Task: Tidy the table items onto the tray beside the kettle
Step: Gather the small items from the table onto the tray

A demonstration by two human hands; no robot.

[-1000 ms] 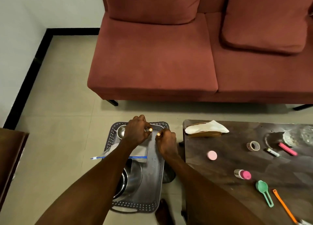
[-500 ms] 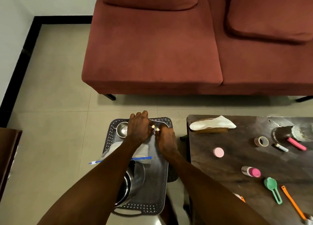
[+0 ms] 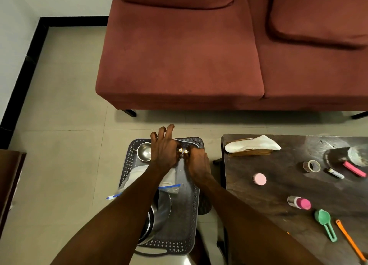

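Note:
Both my hands hover over the far end of the grey perforated tray (image 3: 191, 225) on the floor. My left hand (image 3: 163, 153) pinches a small gold-tipped piece (image 3: 180, 150) at its thumb side, with its other fingers spread forward. My right hand (image 3: 198, 163) is curled round a second gold-tipped piece (image 3: 186, 151). The two tips almost touch. On the tray lie a small steel bowl (image 3: 144, 151), a clear zip bag (image 3: 169, 187) with a blue strip, and a larger steel vessel (image 3: 161, 209) partly hidden under my left forearm.
The dark table (image 3: 278, 185) at right holds a white cloth (image 3: 253, 145), pink disc (image 3: 259, 179), pink-capped bottle (image 3: 298, 203), green scoop (image 3: 325, 223), orange tool (image 3: 350, 240), tape roll (image 3: 311, 166), lighter (image 3: 336, 173) and pink bar (image 3: 354, 168). A red sofa (image 3: 179, 65) stands beyond.
The two hands have closed in on each other, so the gold tips went from apart to nearly touching. My left fingers have spread forward.

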